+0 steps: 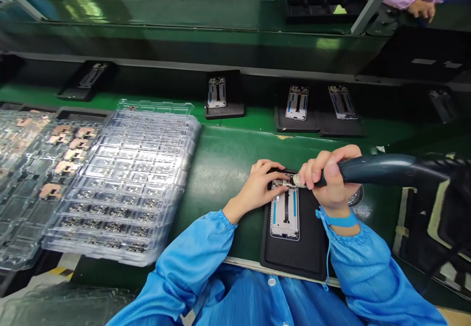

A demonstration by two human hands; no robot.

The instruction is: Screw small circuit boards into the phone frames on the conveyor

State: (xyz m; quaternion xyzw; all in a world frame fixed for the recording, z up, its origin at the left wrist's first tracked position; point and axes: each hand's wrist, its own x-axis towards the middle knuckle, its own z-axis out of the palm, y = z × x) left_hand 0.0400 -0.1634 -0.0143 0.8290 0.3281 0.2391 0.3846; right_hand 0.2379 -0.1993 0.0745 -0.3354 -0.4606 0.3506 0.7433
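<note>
A phone frame (pixel 285 213) lies on its black fixture (pixel 294 259) on the surface (pixel 224 159) before you, long axis running straight away, top end far. Your left hand (pixel 259 186), grip open, presses that end; your right hand (pixel 329 178), grip closed round an electric screwdriver (pixel 379 169), points its tip there from the right.

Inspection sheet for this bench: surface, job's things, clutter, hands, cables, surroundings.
Surface: green bench, glossy.
Job's things: phone frame on a black mat; screwdriver tip at its top end.
Clutter: stack of clear trays at left; flatter trays with copper-coloured parts beyond.
Hands: left hand presses the frame's top; right hand grips the screwdriver.
Cables: blue wrist strap with cord on the right wrist.
Surroundings: more frames on the conveyor; another person's hand far right.
</note>
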